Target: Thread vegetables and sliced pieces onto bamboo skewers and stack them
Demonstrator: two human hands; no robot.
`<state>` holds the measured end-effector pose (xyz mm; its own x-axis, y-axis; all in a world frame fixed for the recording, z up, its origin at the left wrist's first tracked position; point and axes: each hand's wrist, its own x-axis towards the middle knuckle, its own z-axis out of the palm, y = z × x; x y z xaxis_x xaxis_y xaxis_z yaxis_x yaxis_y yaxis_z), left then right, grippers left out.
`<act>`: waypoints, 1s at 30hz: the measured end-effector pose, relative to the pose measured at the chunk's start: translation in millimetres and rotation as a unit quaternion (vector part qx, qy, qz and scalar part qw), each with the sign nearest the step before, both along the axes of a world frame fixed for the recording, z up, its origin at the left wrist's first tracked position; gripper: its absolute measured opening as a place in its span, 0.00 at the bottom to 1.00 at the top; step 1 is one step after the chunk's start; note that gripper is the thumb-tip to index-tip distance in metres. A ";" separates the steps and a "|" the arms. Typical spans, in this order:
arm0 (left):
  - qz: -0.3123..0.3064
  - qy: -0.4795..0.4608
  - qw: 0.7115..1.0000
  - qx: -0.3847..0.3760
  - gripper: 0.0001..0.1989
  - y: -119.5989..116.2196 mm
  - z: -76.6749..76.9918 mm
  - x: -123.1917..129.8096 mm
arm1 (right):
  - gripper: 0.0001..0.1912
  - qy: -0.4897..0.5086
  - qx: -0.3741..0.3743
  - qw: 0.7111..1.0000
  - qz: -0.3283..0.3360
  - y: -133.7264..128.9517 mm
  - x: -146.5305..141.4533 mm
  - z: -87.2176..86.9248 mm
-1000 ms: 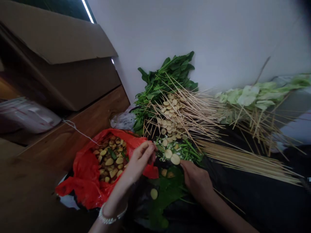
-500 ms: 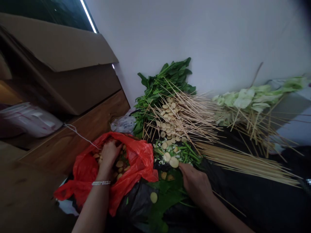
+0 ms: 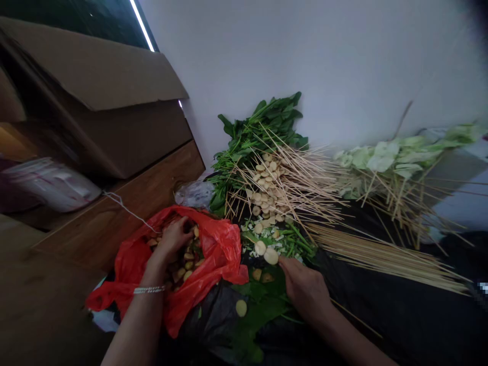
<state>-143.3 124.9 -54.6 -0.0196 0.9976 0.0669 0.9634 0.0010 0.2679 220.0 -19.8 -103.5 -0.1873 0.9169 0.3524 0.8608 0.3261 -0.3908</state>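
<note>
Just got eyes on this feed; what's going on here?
The person's bare left hand is inside a crinkled red plastic bag, among yellowish cut chunks; whether it grips one is unclear. The bare right hand holds a thin wooden stick bearing two pale round slices. Beyond lies a pile of skewered pale slices, beside leafy dark-green stems.

No text, brand or number can be read; the cardboard box [image 3: 141,134] is perhaps too dim to tell.
</note>
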 end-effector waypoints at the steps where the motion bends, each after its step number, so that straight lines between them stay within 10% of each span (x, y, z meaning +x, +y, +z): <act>1: -0.005 -0.004 1.000 0.001 0.13 -2.7 4.0 -1.1 | 0.15 0.002 0.005 1.000 0.001 0.3 0.2 -0.5; 8: -0.021 -0.295 0.951 0.089 0.20 -44.4 38.4 50.9 | 0.16 0.018 0.056 0.998 -0.001 2.2 1.5 2.1; 13: -0.027 -0.647 0.760 -0.062 0.22 -56.9 21.9 136.7 | 0.16 0.047 0.082 0.996 -0.001 3.6 3.6 6.7; 18: 0.022 -0.784 0.600 -0.158 0.19 -49.0 -9.0 170.0 | 0.16 0.048 0.082 0.995 -0.017 7.3 8.2 7.3; 30: 0.078 -0.850 0.489 -0.180 0.04 -47.7 -30.5 176.9 | 0.17 0.025 0.067 0.997 -0.018 6.5 10.1 4.7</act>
